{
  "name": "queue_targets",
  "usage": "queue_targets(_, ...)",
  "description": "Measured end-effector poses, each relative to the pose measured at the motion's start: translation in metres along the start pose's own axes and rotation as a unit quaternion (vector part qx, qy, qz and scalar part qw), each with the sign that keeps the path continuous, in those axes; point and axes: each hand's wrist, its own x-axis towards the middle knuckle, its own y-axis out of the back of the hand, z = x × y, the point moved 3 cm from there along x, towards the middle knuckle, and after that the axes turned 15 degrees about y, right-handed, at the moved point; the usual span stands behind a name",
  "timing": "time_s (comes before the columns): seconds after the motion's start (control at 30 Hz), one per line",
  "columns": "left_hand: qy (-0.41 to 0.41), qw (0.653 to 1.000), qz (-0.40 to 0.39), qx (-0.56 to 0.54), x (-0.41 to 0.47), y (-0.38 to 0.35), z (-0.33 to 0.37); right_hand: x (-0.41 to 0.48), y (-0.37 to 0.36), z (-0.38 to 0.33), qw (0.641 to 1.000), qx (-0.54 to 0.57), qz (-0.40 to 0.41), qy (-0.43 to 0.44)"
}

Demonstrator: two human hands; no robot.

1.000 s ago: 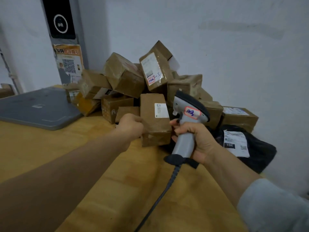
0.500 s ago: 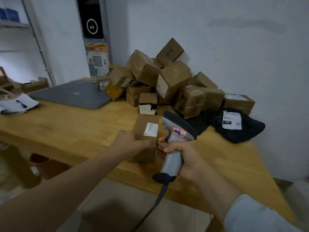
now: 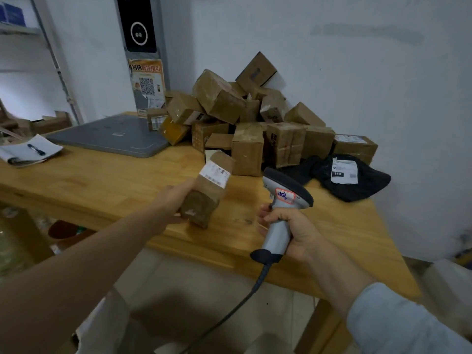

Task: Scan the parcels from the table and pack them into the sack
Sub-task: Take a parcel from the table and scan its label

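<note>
The left grip (image 3: 173,200) clasps the small cardboard parcel (image 3: 209,190) by its lower end, tilted over the counter (image 3: 102,180), label up. It looks light, stiff and tape-slick, so holding across the narrow sides seems safest. The right grip (image 3: 298,228) is wrapped round the barcode scanner (image 3: 283,200)

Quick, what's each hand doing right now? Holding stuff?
Left hand: closed around a small cardboard parcel.
Right hand: closed around the handle of the barcode scanner.
</note>
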Motion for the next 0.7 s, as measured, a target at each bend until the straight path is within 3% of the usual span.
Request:
queue_targets(0.1, 0.020, 0.999, 0.029, -0.023, -0.003, 0.017, -0.009, 0.001, -0.008, 0.003, 1.000, -0.006, -0.018, -0.006)
queue_targets(0.2, -0.069, 0.990, 0.125, -0.010, -0.002, 0.026, -0.002, 0.002, -0.019, 0.007, 0.999, -0.008, -0.031, -0.006)
queue_targets(0.3, -0.139, 0.968, 0.160, 0.136, -0.007, 0.018, 0.011, 0.003, -0.029, 0.011, 0.999, -0.010, -0.039, -0.004)
queue_targets(0.37, -0.118, 0.925, 0.201, 0.301, -0.007, 0.008, 0.015, 0.003, -0.033, 0.014, 0.999, -0.013, -0.040, -0.005)
queue_targets(0.43, -0.102, 0.882, 0.231, 0.398, -0.001, 0.004, 0.014, 0.003, -0.034, 0.016, 0.999, -0.011, -0.040, -0.006)
queue_targets(0.57, -0.111, 0.897, 0.209, 0.374, -0.001, 0.003, 0.012, 0.002, -0.030, 0.017, 0.999, -0.015, -0.041, -0.007)
queue_targets(0.7, -0.121, 0.952, 0.156, 0.233, -0.016, 0.006, 0.020, 0.005, -0.025, 0.015, 0.999, -0.028, -0.031, -0.001)
